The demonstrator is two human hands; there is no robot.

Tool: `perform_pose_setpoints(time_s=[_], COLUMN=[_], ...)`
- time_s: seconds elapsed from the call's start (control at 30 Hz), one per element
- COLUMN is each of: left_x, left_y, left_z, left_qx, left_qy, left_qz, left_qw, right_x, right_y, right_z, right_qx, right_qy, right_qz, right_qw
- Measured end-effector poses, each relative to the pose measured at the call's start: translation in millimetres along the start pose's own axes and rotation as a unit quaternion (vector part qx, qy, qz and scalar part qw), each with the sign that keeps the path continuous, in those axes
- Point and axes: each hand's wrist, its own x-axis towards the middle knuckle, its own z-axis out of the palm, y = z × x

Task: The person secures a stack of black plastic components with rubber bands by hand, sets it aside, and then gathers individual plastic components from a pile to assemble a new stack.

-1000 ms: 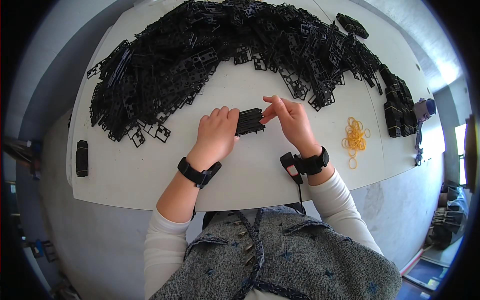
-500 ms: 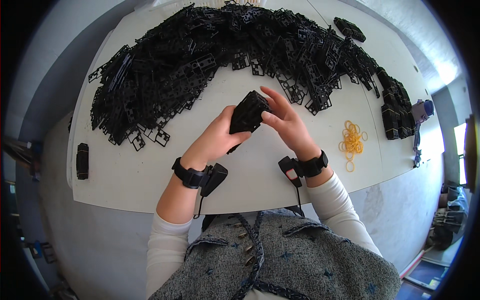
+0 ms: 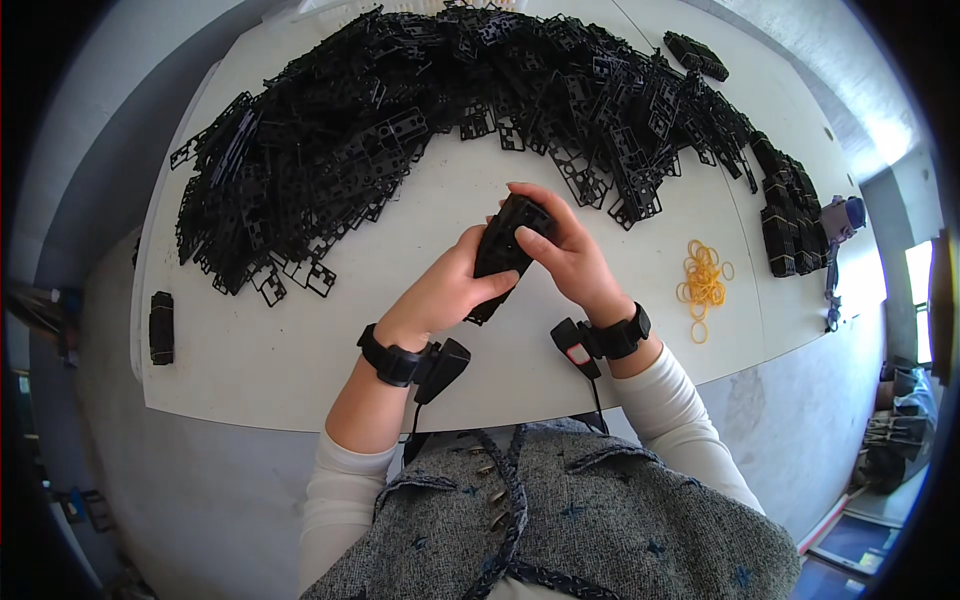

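A thick stack of black plastic frames (image 3: 507,243) is held tilted above the white table between my two hands. My left hand (image 3: 452,285) wraps round its lower left side, thumb across the face. At the upper right end, my right hand (image 3: 566,249) grips it with the thumb on the face and the fingers over the far end. Beyond the hands, a large heap of loose black plastic frames (image 3: 340,150) arcs across the table. A small pile of yellow rubber bands (image 3: 704,280) lies right of my right hand.
Banded black bundles (image 3: 790,220) are stacked at the table's right edge, beside a purple-grey object with a strap (image 3: 843,218). One more bundle (image 3: 696,56) lies at the far right and another bundle (image 3: 161,328) at the left edge. A pale basket (image 3: 330,8) shows behind the heap.
My right hand has closed onto the stack's upper end, where its fingers were more spread. The stack has turned more upright and shifted slightly right, my left hand moving with it.
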Motion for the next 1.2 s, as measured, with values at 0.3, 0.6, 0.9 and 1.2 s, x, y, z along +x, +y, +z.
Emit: perform_pose_setpoints(time_s=[0.3, 0.6, 0.9, 1.2], left_x=[1, 2, 4, 6], left_y=[-2, -3, -9, -15], left_z=[5, 3, 9, 10], left_qx=[0.010, -0.026, -0.154, -0.029], left_qy=[0.007, -0.009, -0.027, 0.007], left_qz=[0.005, -0.007, -0.001, 0.047], left_qw=[1.000, 1.000, 0.988, 0.998], right_x=[0, 2, 3, 3], right_y=[4, -2, 2, 3], right_z=[-2, -4, -9, -8], right_qx=[0.017, 0.029, 0.128, 0.097], right_qy=[0.013, 0.034, 0.066, 0.060], right_qz=[0.002, 0.023, 0.041, 0.044], right_qw=[1.000, 0.999, 0.989, 0.992])
